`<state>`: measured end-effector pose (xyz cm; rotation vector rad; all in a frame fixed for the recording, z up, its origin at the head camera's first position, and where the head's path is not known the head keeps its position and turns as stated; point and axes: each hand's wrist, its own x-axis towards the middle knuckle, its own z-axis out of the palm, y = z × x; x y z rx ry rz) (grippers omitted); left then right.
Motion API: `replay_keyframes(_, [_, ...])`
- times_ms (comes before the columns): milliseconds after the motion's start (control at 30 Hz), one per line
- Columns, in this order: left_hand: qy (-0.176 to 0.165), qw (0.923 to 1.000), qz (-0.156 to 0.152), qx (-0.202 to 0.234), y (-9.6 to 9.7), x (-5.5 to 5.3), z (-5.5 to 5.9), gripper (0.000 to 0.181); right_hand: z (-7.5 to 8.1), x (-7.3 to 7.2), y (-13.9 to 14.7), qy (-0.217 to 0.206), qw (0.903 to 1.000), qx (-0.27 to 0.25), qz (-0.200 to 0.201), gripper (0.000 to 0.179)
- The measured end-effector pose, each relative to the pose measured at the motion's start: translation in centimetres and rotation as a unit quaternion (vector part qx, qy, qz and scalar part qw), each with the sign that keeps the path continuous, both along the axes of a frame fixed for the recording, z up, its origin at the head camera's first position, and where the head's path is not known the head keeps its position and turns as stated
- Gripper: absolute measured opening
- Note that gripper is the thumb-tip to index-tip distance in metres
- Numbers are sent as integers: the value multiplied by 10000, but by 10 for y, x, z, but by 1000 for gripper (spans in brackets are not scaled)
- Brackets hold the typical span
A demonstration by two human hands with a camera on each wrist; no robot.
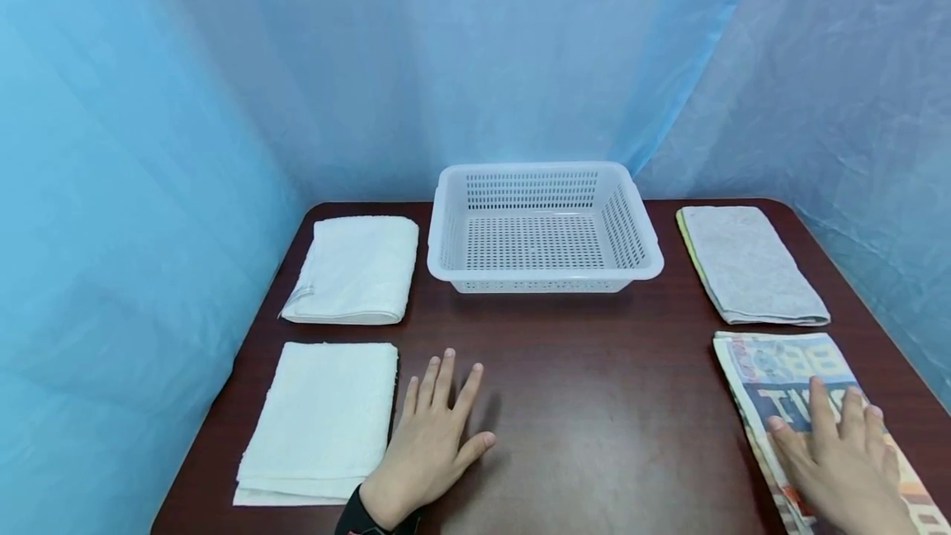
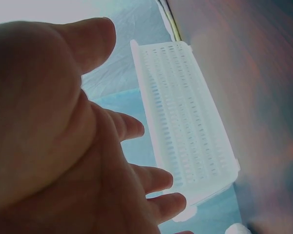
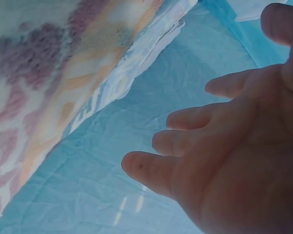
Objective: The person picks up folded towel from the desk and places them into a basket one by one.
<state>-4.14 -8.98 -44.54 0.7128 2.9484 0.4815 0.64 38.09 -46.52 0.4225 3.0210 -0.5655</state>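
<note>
table (image 1: 594, 403): dark brown, ringed by blue sheeting (image 1: 149, 106); carries everything below.
basket (image 1: 546, 281): white, perforated, at the far middle of the table; nothing inside; seen side-on in the left wrist view (image 2: 185, 126).
printed towel (image 1: 787, 370): folded, near right edge, colourful lettering; lies outside the basket, well apart from it; pattern close up in the right wrist view (image 3: 49, 73).
grey towel (image 1: 750, 262): folded, far right, just beside the basket, not in it.
far white towel (image 1: 357, 267): folded, far left, just beside the basket.
near white towel (image 1: 323, 419): folded, near left, untouched.
right hand (image 1: 843, 456): flat on the printed towel, fingers straight and spread, pressing, not grasping.
left hand (image 1: 431, 440): flat on bare table, fingers spread, holding nothing; just beside the near white towel.
progress (judgement): four towels folded, none placed in the basket; likely at the start, all placing left.
</note>
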Motion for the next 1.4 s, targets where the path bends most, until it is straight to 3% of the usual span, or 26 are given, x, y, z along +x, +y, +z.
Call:
replay_keyframes(267, [-55, 10000, -61, 43, 0, -1, -1, 75, -7, 5, 5, -120, 9999, -47, -102, 94])
replay_keyframes(633, [5, 10000, -19, 1, -1, -8, -4, 75, -6, 1, 5, 246, 9995, 177, 24, 91])
replay_keyframes(1133, [92, 10000, -38, 9, -2, -7, -15, 73, -15, -2, 2, -424, 9948, 404, -838, 92])
replay_keyframes(1400, [99, 9999, -37, -27, -1, -8, -18, 73, -15, -7, 9, -927, 9895, 393, -1039, 97])
